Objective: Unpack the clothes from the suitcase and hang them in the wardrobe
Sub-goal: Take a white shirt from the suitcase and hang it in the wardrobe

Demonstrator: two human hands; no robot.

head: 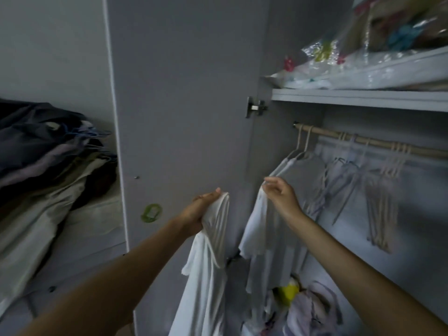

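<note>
Left hand [202, 209] grips bunched white shirt [206, 275], right hand [281, 194] pinches its shoulder; fabric hangs lengthwise straight down beside wardrobe rail [363, 140].

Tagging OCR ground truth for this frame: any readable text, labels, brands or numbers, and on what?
None can be read.
Green sticker on the wardrobe door: any print is too blurred to make out.
Plastic bags on the top shelf: coloured patterns only, no legible words.
White garment held by the left hand and right hand: no visible tag or print.
</note>
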